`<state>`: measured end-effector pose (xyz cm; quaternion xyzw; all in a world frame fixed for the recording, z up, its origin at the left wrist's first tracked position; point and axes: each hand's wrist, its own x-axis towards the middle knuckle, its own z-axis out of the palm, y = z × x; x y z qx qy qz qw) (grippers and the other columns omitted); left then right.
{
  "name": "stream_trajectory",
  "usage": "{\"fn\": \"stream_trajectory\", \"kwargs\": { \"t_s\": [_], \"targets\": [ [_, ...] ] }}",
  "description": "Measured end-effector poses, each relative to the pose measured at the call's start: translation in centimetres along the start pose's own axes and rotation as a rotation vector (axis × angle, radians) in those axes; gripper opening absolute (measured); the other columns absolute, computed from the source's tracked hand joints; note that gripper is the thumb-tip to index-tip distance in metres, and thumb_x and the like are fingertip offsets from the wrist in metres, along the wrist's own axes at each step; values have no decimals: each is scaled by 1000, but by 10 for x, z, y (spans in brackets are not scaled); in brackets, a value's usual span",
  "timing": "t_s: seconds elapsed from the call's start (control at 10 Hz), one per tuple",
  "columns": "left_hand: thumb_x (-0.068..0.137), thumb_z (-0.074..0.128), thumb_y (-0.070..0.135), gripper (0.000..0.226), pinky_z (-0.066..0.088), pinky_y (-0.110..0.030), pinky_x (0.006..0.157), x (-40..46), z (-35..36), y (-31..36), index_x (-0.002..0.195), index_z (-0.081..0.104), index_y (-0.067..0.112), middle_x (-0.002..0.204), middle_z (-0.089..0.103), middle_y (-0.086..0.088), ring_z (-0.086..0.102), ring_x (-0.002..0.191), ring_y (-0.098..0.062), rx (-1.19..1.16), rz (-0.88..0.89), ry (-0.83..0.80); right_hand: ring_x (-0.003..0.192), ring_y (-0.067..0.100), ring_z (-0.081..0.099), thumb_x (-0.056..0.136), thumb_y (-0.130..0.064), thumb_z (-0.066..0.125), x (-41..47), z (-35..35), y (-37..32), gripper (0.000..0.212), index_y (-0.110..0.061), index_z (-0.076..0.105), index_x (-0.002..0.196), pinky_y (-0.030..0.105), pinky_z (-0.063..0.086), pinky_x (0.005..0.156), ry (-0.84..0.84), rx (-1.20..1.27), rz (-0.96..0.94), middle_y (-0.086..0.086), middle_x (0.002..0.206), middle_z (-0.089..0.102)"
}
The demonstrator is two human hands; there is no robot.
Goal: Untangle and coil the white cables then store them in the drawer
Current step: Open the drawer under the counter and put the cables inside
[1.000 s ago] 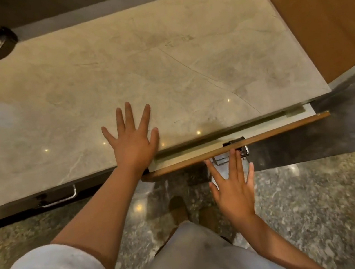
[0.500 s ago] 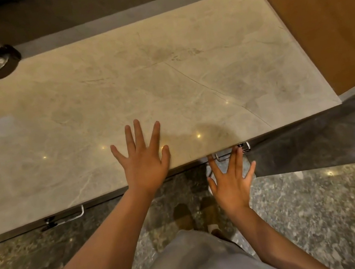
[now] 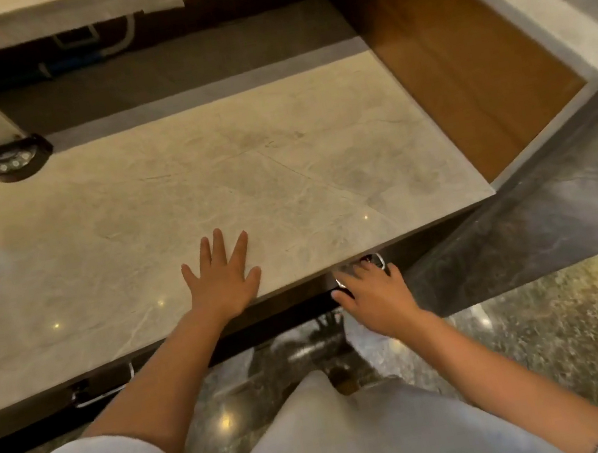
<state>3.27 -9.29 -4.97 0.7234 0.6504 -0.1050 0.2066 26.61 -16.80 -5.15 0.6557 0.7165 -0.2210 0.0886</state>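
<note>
No white cable shows anywhere in the head view. The drawer (image 3: 427, 237) sits pushed in under the front edge of the marble countertop (image 3: 280, 173), and only its dark front strip and metal handle (image 3: 378, 261) are visible. My right hand (image 3: 375, 292) reaches to that handle, its fingers stretched out and touching the handle and the drawer front. My left hand (image 3: 223, 279) lies flat on the countertop near its front edge, fingers spread, holding nothing.
A second metal handle (image 3: 102, 388) hangs under the counter to the left. A black round device (image 3: 12, 159) stands at the back left of the counter. A wooden side panel (image 3: 463, 77) and a dark stone wall (image 3: 548, 222) close off the right. The floor below is speckled stone.
One second ago the drawer stood slightly out; my right hand pushed it in and it is now flush under the counter. The left hand stayed flat on the counter. The view tilted upward.
</note>
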Motion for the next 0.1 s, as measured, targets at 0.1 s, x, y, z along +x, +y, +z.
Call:
{"fn": "stream_trajectory", "kwargs": {
  "t_s": [0.1],
  "targets": [
    [93,38,45,58,25,-50,108,2,-25,1,145,26,23,156,17,-13,18,141,-31,-22,84,-13,107,26,56,94,-43,41,16,-55,-2,39,-13,59,111,38,44,86,-104,149,-67,9,114,62]
  ]
}}
